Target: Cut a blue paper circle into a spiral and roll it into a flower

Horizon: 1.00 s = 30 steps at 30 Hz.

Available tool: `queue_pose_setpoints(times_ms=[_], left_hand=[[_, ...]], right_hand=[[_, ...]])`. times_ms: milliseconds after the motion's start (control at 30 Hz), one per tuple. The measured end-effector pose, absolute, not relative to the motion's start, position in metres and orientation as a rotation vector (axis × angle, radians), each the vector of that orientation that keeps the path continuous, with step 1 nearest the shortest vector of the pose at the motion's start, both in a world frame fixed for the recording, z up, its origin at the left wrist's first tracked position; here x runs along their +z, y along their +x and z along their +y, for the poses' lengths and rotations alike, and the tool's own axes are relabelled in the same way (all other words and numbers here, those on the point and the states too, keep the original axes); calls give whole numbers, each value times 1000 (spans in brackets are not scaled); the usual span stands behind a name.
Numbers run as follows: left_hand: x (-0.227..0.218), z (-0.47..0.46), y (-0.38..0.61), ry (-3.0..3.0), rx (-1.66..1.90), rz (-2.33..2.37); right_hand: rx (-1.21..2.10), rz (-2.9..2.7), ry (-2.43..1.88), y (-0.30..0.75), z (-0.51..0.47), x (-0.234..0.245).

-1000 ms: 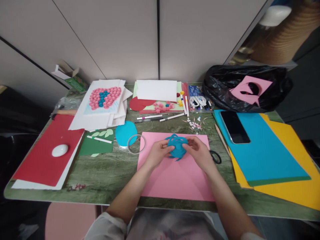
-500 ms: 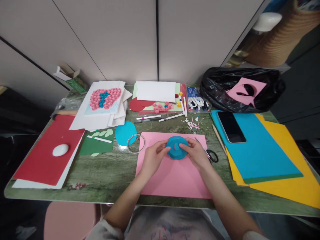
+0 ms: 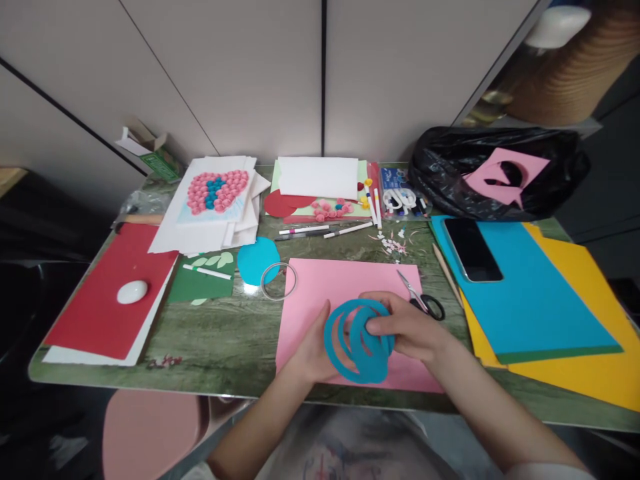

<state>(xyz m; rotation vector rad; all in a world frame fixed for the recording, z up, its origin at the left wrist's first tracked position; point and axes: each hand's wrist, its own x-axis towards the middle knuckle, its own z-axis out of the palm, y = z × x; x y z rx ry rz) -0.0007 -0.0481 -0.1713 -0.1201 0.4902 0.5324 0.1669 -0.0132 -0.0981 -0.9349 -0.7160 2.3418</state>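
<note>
Blue spiral [image 3: 357,333] uncoiling toward you | right grip [image 3: 413,328] pinching it, scissors [image 3: 419,299] lying just beyond | left grip [image 3: 316,350] spreading, released

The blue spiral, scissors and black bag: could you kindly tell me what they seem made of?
Blue spiral: probably matte paper or thin card; flat, bending strips. Scissors: likely metal blades, silvery; black handles perhaps plastic. Black bag: apparently thin, glossy plastic; creases catch light.

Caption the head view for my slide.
Right hand pinches a blue paper spiral over a pink sheet, left hand partly behind it, scissors across the sheet's right edge.
</note>
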Motion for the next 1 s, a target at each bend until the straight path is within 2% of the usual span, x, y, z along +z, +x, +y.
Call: queue_pose_setpoints(times_ms=[100,433,533,700,733,867,1000], left_hand=[[-165,-35,3,-93,584,527],[-159,-32,-1,466,788,942],[-160,-31,-4,590,793,1023],[-146,-31,-12,549,762,999],[-141,-32,-13,498,726,948],[-126,-33,-11,343,611,714],[-136,-29,-5,318,620,708]], right_hand=[[2230,-909,-1080,172,-10,-107],[1473,-1472,-1483,184,-12,-132],[1457,-1455,-1459,183,-17,-131],[1333,-1245,-1148,194,-10,-143],[1335,-1098,-1090,194,-6,-148],[1827,-684,-969,181,1,-167],[2105,-529,-1010,166,-11,-173]])
